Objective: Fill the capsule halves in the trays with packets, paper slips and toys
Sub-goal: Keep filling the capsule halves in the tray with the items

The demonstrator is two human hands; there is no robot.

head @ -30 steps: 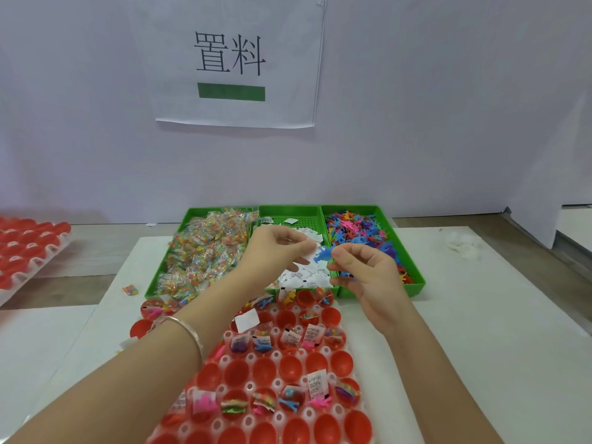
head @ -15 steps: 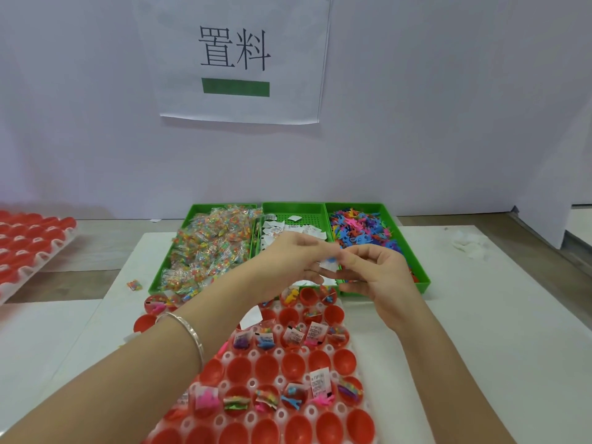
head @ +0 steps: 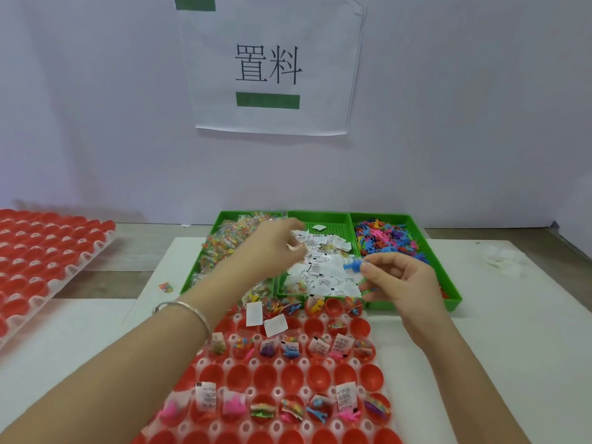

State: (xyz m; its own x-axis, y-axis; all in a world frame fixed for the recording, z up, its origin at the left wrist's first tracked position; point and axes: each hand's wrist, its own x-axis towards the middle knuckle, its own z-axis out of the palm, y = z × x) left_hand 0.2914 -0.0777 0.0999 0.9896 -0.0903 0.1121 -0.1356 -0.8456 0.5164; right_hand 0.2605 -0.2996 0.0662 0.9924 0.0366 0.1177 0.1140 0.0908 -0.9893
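Observation:
A white tray (head: 250,364) of red capsule halves lies in front of me; several halves hold packets, slips and toys, and one row (head: 296,377) is bare. Behind it stand three green bins: candy packets (head: 229,243), paper slips (head: 323,270), small coloured toys (head: 389,238). My left hand (head: 272,251), a silver bangle on its wrist, reaches over the slip bin, its curled fingertips pinching a white slip. To its right my right hand (head: 398,280) hovers over the bins' front edge and pinches a blue toy (head: 352,265).
A second tray of red capsule halves (head: 48,251) sits at far left. One loose packet (head: 166,287) lies on the white mat left of the bins. White scraps (head: 501,261) lie at right. A paper sign (head: 269,65) hangs on the wall behind.
My hands had met above the tray's far end around a slip and have parted. The left moved back over the slip bin; the right shifted right, still holding the blue toy.

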